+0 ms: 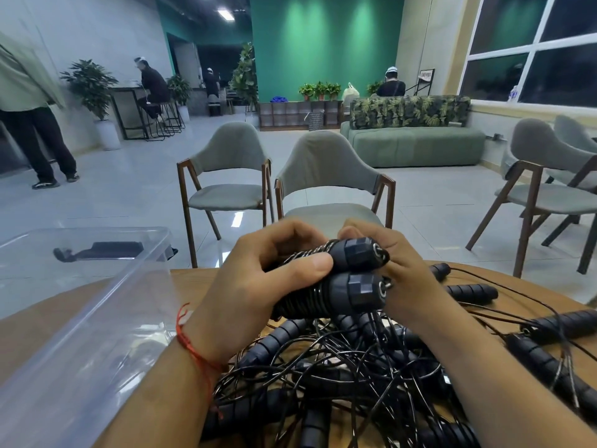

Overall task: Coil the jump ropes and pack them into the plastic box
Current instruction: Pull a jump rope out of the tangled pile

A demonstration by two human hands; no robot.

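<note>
My left hand point(258, 286) grips two black jump rope handles point(352, 276) held side by side, with thin black cord wound around them. My right hand point(403, 279) is closed on the handles' cap ends from the right. Both hands hover above a tangled pile of black jump ropes point(339, 376) with ribbed foam handles on the wooden table point(29, 328). The clear plastic box point(80, 318) stands at the left, tilted toward me; a dark shape shows through its far wall.
More loose handles and cords point(549, 331) spread across the table's right side. Two grey chairs point(326, 189) stand just beyond the table, another at the right. A person stands at far left; others sit farther back near a green sofa.
</note>
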